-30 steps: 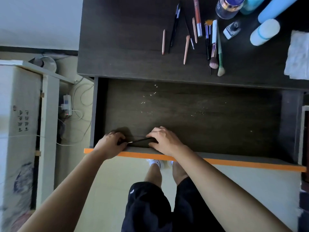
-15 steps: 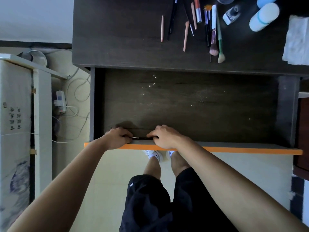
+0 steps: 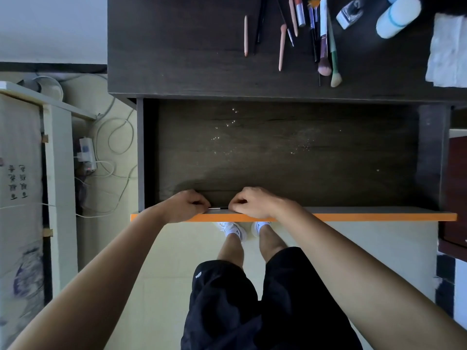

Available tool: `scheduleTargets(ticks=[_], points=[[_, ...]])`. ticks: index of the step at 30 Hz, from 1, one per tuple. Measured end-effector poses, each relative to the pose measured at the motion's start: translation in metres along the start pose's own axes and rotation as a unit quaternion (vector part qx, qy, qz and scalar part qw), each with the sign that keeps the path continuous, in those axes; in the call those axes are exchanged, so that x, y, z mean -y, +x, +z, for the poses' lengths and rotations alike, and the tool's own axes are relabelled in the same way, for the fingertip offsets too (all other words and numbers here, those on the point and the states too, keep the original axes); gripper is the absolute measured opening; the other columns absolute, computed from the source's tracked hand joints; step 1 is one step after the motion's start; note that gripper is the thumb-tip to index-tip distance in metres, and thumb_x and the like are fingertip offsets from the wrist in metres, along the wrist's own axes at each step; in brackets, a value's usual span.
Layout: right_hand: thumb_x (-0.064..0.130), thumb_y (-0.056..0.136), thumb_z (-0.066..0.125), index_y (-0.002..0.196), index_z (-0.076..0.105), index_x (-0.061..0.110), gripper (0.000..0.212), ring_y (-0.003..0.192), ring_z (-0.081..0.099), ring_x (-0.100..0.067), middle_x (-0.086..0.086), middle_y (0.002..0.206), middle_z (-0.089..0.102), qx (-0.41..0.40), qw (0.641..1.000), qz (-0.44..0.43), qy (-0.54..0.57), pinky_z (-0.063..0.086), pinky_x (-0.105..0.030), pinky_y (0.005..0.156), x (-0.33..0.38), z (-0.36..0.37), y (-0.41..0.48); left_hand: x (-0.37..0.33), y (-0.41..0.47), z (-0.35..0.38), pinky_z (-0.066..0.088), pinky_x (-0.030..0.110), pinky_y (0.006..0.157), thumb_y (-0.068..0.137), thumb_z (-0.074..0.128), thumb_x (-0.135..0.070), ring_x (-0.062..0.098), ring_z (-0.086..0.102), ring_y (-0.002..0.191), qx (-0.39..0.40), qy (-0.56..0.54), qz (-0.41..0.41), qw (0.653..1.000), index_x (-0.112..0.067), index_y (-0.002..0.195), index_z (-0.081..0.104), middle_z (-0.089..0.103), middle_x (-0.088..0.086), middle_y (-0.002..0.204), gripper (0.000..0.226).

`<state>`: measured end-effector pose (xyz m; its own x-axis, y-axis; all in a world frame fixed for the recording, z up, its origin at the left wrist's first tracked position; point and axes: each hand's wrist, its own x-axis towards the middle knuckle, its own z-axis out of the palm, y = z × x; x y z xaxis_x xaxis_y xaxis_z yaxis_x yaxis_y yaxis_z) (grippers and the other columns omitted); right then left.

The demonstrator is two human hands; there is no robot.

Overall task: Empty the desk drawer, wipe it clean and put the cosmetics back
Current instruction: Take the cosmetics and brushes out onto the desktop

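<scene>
The dark wooden drawer [image 3: 278,157] stands pulled out, its floor bare except for dust and small glittery specks. My left hand [image 3: 185,205] and my right hand [image 3: 252,202] rest at its orange front edge [image 3: 353,217], both pinching a thin dark pencil-like stick [image 3: 218,208] that spans the gap between them. On the desk top [image 3: 177,46] lie several brushes and pencils [image 3: 324,41], a small bottle [image 3: 350,12], a white tube [image 3: 398,17] and a white cloth [image 3: 448,49].
A white cabinet [image 3: 58,157] stands to the left, with a power strip and cables [image 3: 87,154] on the floor behind it. A dark red cabinet [image 3: 457,193] is at the right. My legs and white shoes are below the drawer front.
The stick, tilted a second ago, now lies level along the drawer front. Both hands have drawn back to the front edge and closer together. The camera view has shifted forward.
</scene>
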<state>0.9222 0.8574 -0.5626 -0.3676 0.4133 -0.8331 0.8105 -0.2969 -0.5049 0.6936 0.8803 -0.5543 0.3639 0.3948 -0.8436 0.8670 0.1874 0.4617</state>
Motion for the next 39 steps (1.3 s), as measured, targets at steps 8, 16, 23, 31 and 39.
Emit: scheduleTargets(ticks=[8, 16, 23, 31, 39], points=[[0.056, 0.089, 0.062, 0.117, 0.070, 0.038, 0.034, 0.103, 0.052, -0.002, 0.025, 0.094, 0.053, -0.029, 0.998, -0.050, 0.025, 0.041, -0.025, 0.095, -0.007, 0.001, -0.031, -0.003, -0.009, 0.010, 0.052, 0.038, 0.084, 0.093, 0.057, -0.030, 0.013, 0.062, 0.088, -0.036, -0.008, 0.046, 0.998, -0.028, 0.091, 0.071, 0.067, -0.007, 0.092, 0.015], [0.042, 0.079, 0.080, 0.096, 0.079, 0.032, 0.020, 0.089, 0.061, -0.001, 0.017, 0.088, 0.065, -0.131, 0.986, -0.064, 0.080, 0.044, -0.020, 0.078, -0.012, 0.007, -0.031, -0.024, -0.022, 0.018, 0.049, 0.027, 0.070, 0.092, 0.062, -0.027, 0.011, 0.062, 0.076, -0.078, -0.053, 0.073, 0.993, -0.023, 0.087, 0.071, 0.069, -0.009, 0.085, 0.011], [0.045, 0.084, 0.075, 0.097, 0.078, 0.035, 0.017, 0.093, 0.061, -0.004, 0.022, 0.085, 0.064, -0.226, 0.971, -0.035, 0.069, 0.048, -0.025, 0.081, -0.014, -0.036, -0.059, -0.044, -0.017, -0.006, 0.048, 0.026, 0.079, 0.095, 0.058, -0.029, 0.006, 0.062, 0.085, -0.180, -0.063, 0.107, 0.976, -0.028, 0.092, 0.069, 0.068, -0.010, 0.092, 0.012], [0.044, 0.086, 0.072, 0.099, 0.077, 0.027, 0.022, 0.087, 0.066, 0.000, 0.016, 0.089, 0.072, -0.442, 0.884, -0.025, 0.149, 0.050, -0.019, 0.076, -0.021, -0.117, -0.099, -0.114, 0.002, -0.097, 0.041, 0.043, 0.104, 0.097, 0.048, -0.043, 0.026, 0.049, 0.123, -0.369, -0.047, 0.130, 0.919, -0.018, 0.135, 0.051, 0.053, 0.007, 0.131, 0.045], [0.045, 0.086, 0.070, 0.097, 0.078, 0.021, 0.027, 0.079, 0.070, -0.008, 0.014, 0.079, 0.071, -0.520, 0.826, -0.014, 0.216, 0.058, -0.033, 0.083, 0.001, -0.201, -0.060, -0.154, 0.044, -0.156, 0.024, 0.049, 0.115, 0.095, 0.052, -0.041, 0.030, 0.019, 0.144, -0.365, 0.086, 0.080, 0.924, -0.018, 0.148, 0.034, 0.023, 0.006, 0.159, 0.060]])
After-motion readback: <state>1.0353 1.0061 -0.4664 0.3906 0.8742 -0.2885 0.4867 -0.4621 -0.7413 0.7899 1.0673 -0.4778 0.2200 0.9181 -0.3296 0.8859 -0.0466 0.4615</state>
